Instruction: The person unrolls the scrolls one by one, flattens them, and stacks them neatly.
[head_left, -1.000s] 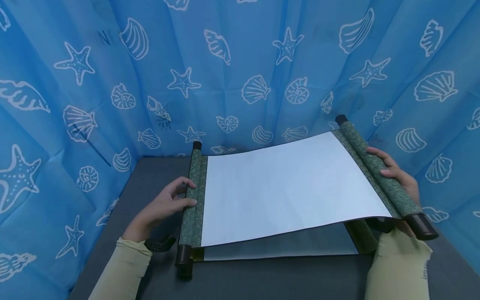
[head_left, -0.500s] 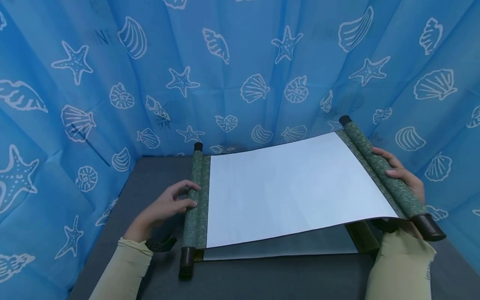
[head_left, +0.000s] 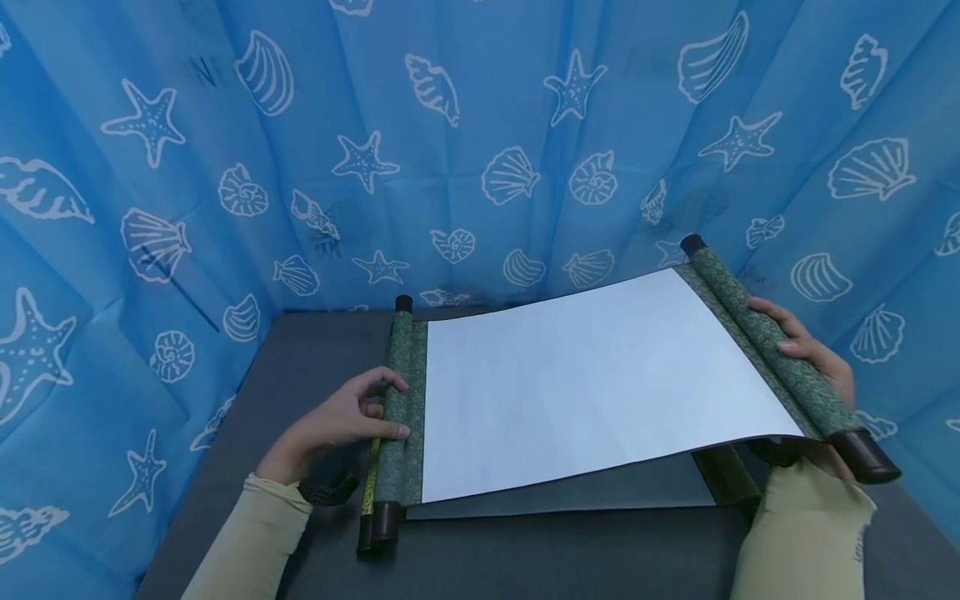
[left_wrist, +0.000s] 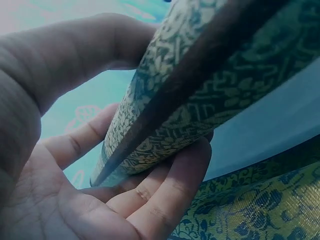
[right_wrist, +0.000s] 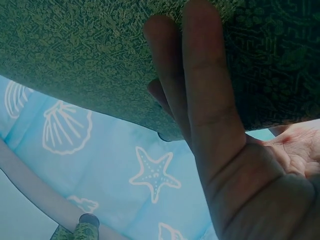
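A hanging scroll (head_left: 592, 383) with a white face and green patterned borders stretches between my hands in the head view, its right end raised and tilted. My left hand (head_left: 333, 421) pinches its left roller (head_left: 400, 354); in the left wrist view the thumb and fingers (left_wrist: 187, 175) close round the patterned cloth and a dark rod. At the other end my right hand (head_left: 817, 354) grips the right roller (head_left: 795, 379), with fingers (right_wrist: 207, 65) against the green cloth. Beneath lies another scroll-like sheet (head_left: 555, 493), mostly hidden, with a yellow-green roller (head_left: 370, 479) at its left.
The dark grey table (head_left: 570, 562) carries the lower sheet and extends in front of it. A blue curtain (head_left: 465, 108) with white shells and starfish hangs behind and at both sides. A dark wrist device (head_left: 330, 490) sits on the left wrist.
My left hand has shifted the upper scroll's left roller right, uncovering the yellow-green roller beside it. My right hand has moved slightly right with its roller.
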